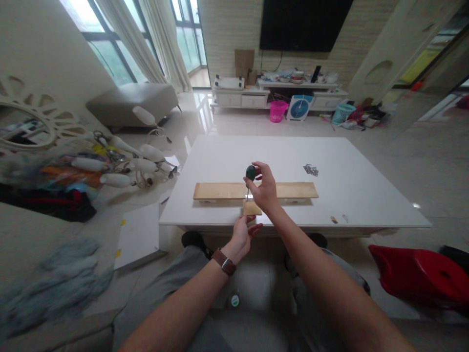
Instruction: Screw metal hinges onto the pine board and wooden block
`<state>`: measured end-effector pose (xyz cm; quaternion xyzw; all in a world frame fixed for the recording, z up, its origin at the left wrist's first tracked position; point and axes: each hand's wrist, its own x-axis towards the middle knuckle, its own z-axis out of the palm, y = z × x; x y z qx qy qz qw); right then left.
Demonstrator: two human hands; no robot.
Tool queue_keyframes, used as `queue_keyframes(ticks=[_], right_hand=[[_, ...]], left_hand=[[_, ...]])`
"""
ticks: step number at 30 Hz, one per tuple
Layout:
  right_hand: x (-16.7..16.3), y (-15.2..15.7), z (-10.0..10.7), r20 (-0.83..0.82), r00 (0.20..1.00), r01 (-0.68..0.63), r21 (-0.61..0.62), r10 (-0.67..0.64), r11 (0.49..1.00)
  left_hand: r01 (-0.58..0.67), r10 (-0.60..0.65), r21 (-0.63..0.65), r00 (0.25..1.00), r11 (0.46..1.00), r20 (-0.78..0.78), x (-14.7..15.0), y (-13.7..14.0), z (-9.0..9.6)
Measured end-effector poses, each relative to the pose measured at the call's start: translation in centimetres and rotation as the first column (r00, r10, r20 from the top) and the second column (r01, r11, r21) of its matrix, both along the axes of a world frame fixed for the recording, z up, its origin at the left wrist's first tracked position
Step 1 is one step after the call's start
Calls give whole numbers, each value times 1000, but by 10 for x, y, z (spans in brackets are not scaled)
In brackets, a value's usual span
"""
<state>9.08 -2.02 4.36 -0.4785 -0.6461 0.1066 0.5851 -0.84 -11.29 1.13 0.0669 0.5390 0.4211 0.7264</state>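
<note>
My right hand [266, 188] grips a screwdriver by its dark green handle [250, 172], fingertips around the sides. The metal shaft points down to the far edge of a small wooden block [252, 209]. At the block's near edge, my left hand [242, 238] steadies it with curled fingers; part of the grip is hidden. A brown-strapped watch is on the left wrist. Just behind the block lies a long, pale wooden board [220, 190], raised slightly off the table on small supports. Something small and metallic sits where the block meets the board, too small to make out.
The white table [220, 156] carries a pile of metal hinge-like pieces [310, 169] and two small items [333, 220] near its front right edge. A red plastic stool [421, 276] is at right. On the left stand a white panel [137, 234] and a lamp [142, 166].
</note>
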Motion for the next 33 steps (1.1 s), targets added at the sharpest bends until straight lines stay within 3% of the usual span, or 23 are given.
queue_keyframes(ticks=[16,33], right_hand=[[-1,0,-3,-33,999,-37,-32,36,999],[-1,-3,4,13,1000,-29,33,28,999]], left_hand=[[-1,0,25,1000,1000,26,-1,2,-9],[4,-5,11,1000,1000,27,-1,2,-10]])
